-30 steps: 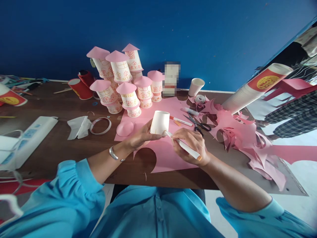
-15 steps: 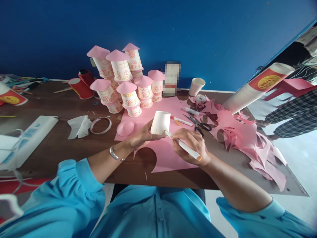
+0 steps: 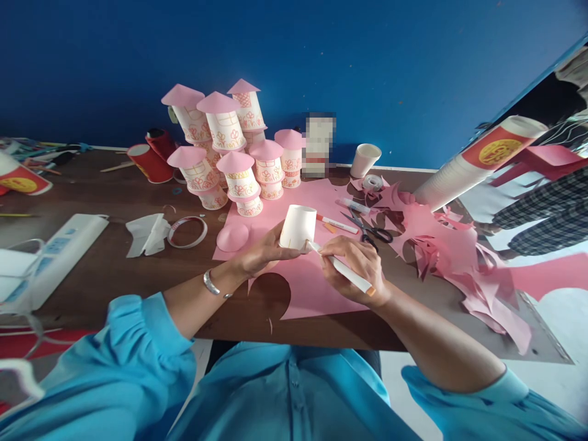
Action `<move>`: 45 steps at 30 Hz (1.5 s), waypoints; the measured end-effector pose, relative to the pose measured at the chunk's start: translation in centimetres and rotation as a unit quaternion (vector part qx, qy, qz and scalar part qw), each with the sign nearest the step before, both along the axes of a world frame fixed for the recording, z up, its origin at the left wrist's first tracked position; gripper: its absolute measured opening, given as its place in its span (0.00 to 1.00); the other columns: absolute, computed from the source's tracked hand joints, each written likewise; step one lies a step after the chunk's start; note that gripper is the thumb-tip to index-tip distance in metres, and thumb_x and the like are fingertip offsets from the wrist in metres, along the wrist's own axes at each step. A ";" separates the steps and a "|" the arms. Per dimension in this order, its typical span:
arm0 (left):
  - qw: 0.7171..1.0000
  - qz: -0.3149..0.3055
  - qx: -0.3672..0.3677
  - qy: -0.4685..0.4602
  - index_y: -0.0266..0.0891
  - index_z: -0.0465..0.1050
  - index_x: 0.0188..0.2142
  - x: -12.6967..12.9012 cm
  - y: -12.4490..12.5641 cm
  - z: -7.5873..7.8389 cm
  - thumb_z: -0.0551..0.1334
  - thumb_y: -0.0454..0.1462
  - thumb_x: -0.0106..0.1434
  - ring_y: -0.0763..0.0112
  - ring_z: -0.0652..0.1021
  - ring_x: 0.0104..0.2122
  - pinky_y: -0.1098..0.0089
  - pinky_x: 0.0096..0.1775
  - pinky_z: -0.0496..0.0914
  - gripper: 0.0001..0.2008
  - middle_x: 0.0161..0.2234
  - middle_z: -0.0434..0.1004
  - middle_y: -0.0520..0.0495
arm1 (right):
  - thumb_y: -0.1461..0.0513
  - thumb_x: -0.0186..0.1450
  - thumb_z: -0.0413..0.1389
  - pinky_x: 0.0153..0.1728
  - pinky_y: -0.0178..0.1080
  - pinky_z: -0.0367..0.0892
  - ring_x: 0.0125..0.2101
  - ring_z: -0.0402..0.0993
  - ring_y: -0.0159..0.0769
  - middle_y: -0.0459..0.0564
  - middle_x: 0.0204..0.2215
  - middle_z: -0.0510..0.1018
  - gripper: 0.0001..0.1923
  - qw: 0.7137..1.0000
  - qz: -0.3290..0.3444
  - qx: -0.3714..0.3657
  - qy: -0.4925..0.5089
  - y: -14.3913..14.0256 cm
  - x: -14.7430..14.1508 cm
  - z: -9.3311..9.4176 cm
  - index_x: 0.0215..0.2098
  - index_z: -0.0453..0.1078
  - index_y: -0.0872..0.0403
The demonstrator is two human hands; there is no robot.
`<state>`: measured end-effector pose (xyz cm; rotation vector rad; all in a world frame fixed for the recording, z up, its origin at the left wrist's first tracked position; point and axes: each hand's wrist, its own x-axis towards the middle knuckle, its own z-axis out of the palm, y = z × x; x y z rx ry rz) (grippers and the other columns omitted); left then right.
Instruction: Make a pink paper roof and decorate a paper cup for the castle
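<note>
My left hand (image 3: 264, 251) grips a white paper cup (image 3: 298, 228) upside down, its rim low in my fingers and a few faint marks near it. In my right hand (image 3: 356, 266) is a white marker with an orange end (image 3: 351, 274), its tip at the lower right of the cup. Both hands are above a pink paper sheet (image 3: 316, 294) with a round cut-out. A pink paper cone (image 3: 233, 237) lies left of the cup. Behind it rest an orange-and-white marker (image 3: 337, 223) and black scissors (image 3: 367, 229).
Cup towers with pink cone roofs (image 3: 235, 177) stand at the back. Pink scraps (image 3: 441, 245) and a long cup stack (image 3: 478, 159) lie to the right. A tape roll (image 3: 187, 233) and a power strip (image 3: 55, 257) are on the left. A person's checked clothing (image 3: 546, 208) shows at right.
My right hand and the marker have shifted very slightly right along the cup. A pink sheet now shows beyond the table's right edge. The cup stays in my left hand.
</note>
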<state>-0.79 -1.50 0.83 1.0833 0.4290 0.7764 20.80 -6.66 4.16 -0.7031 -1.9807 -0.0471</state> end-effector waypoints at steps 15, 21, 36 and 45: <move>1.000 0.006 0.010 0.020 0.47 0.73 0.60 -0.1 0.0 0.1 0.76 0.37 0.57 0.66 0.78 0.42 0.66 0.47 0.72 0.31 0.40 0.79 0.50 | 0.72 0.66 0.58 0.26 0.34 0.74 0.24 0.81 0.33 0.44 0.26 0.80 0.11 1.000 0.013 0.003 0.013 -0.2 -0.1 0.4 0.42 0.68 0.50; 1.000 0.001 0.018 0.014 0.44 0.76 0.54 -0.2 0.1 -0.3 0.75 0.36 0.59 0.66 0.77 0.44 0.64 0.49 0.71 0.23 0.43 0.80 0.49 | 0.73 0.65 0.57 0.26 0.34 0.74 0.25 0.80 0.33 0.45 0.27 0.81 0.12 1.000 0.021 -0.004 0.002 -0.1 0.0 0.2 0.41 0.68 0.51; 0.998 0.003 0.033 0.052 0.43 0.74 0.57 -0.1 -0.1 0.4 0.75 0.40 0.58 0.63 0.75 0.44 0.63 0.48 0.69 0.28 0.44 0.78 0.48 | 0.71 0.67 0.58 0.26 0.34 0.74 0.25 0.80 0.34 0.46 0.28 0.81 0.10 1.000 0.023 -0.007 -0.003 -0.1 -0.1 0.4 0.41 0.69 0.51; 0.997 -0.006 0.040 0.062 0.44 0.73 0.58 -0.3 0.2 -0.1 0.76 0.40 0.58 0.63 0.75 0.45 0.63 0.49 0.69 0.29 0.44 0.78 0.48 | 0.70 0.68 0.58 0.28 0.34 0.74 0.28 0.82 0.34 0.47 0.30 0.82 0.09 0.999 0.030 -0.011 -0.011 -0.1 0.0 0.5 0.43 0.69 0.51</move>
